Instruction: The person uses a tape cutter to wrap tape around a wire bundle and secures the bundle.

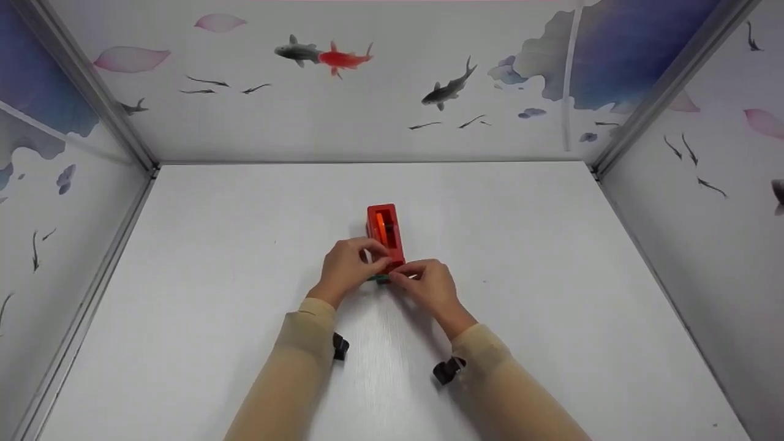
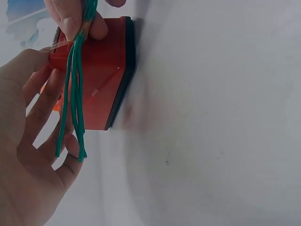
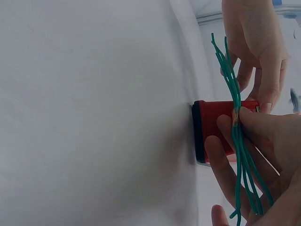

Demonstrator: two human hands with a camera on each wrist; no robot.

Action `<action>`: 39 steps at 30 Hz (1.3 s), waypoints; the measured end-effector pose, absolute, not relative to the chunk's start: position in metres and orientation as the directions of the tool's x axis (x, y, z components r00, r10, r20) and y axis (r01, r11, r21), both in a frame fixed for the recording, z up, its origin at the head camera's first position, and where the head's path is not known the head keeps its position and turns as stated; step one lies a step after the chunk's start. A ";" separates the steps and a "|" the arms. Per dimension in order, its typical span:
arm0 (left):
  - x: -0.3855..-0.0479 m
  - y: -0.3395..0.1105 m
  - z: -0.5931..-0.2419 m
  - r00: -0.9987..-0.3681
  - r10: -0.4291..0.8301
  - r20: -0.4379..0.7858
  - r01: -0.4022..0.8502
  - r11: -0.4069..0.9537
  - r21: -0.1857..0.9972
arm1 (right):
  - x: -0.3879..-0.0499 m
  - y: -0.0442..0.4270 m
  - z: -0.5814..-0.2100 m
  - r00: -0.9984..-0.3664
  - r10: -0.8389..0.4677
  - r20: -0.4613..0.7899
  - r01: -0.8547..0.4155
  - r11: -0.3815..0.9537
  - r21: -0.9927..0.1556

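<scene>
A red tape dispenser [image 1: 397, 236] with an orange core [image 1: 381, 228] stands on the table, its toothed cutter end toward me. My left hand [image 1: 346, 266] grips this end with thumb and fingers. My right hand [image 1: 432, 285] pinches a bundle of thin green wires [image 3: 232, 80] at its middle, right in front of the dispenser. Clear tape [image 2: 60, 44] runs from the cutter to the bundle, where a wrap of tape [image 3: 236, 117] shows. The wires' loose ends hang out on both sides of the pinch. In the head view the hands hide most of the bundle.
The white table [image 1: 520, 245] stretches around the dispenser on all sides. Printed panels [image 1: 380, 116] with fish and petals wall it in at the back, left and right. Small dark cameras [image 1: 449, 370] sit at both wrists.
</scene>
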State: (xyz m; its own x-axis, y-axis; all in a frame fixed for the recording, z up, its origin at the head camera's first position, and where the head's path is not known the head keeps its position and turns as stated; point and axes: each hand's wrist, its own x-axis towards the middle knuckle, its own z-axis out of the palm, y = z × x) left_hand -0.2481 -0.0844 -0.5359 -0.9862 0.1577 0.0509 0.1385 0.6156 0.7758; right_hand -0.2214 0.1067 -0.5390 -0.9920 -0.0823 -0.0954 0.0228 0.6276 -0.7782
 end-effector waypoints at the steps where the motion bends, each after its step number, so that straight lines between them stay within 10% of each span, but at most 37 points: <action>1: -0.248 -0.085 -0.537 -0.987 0.154 0.053 0.137 0.610 0.780 | -0.221 0.106 -0.539 -0.993 -0.078 -0.093 0.022 0.637 -0.771; 30: -0.245 -0.082 -0.543 -0.996 0.079 -0.049 0.003 0.550 0.835 | -0.217 0.112 -0.554 -0.976 -0.024 -0.215 0.152 0.630 -0.761; 39: -0.230 -0.082 -0.545 -0.987 0.124 0.099 0.147 0.479 0.865 | -0.212 0.128 -0.540 -0.981 -0.072 -0.179 0.116 0.518 -0.848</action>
